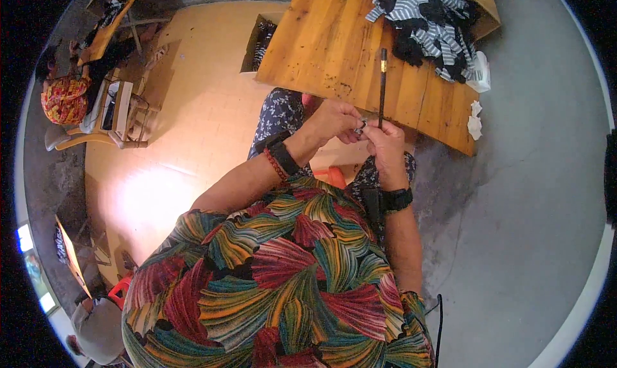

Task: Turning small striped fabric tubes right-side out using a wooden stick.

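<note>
Over the near edge of the wooden table, my two hands meet above my lap. My right hand point(387, 142) is closed around the lower part of a dark chopstick point(383, 88), which stands up from the fingers with a gold band near its top. My left hand point(335, 120) pinches a small grey-and-black cloth piece point(360, 128) beside the right fingertips. Fingers cover most of that piece, so its shape is hard to make out. Farther off, a pile of grey-and-white striped and black cloth pieces point(427, 31) lies on the table.
The wooden table point(321, 43) has dark crumbs on it. A cardboard box point(483, 8) lies behind the pile, with a white container point(481, 72) and crumpled white tissue point(475, 121) at the right edge. Below stands an open box point(260, 43). Other people sit at the left.
</note>
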`<control>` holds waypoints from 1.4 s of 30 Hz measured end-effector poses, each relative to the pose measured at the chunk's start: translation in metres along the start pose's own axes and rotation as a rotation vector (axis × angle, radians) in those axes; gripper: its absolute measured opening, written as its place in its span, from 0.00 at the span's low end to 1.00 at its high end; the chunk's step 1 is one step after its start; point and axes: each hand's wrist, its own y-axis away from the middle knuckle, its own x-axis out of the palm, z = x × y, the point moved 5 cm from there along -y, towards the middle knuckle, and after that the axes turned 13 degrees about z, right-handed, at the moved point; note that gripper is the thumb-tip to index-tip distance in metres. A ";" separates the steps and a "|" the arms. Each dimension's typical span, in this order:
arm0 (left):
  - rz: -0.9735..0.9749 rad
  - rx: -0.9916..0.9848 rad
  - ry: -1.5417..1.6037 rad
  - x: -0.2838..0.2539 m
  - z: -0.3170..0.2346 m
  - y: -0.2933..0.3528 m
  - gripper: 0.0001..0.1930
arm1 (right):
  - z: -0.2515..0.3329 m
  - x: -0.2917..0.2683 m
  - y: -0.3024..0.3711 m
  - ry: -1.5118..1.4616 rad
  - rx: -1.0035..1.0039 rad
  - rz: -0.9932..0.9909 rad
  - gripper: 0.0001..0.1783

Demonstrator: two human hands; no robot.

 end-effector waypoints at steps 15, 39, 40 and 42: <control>0.143 -0.064 0.763 0.002 0.034 0.003 0.05 | -0.011 0.001 -0.004 -0.097 -0.031 -0.024 0.03; -0.013 0.084 0.304 0.012 0.026 0.002 0.07 | -0.007 0.007 -0.006 0.141 -0.101 -0.079 0.05; -0.008 0.084 0.300 0.014 0.023 0.002 0.07 | -0.009 0.002 -0.007 0.215 -0.150 -0.094 0.05; -0.024 0.084 -0.058 0.019 0.008 0.004 0.10 | -0.010 -0.003 -0.008 0.289 -0.197 -0.112 0.05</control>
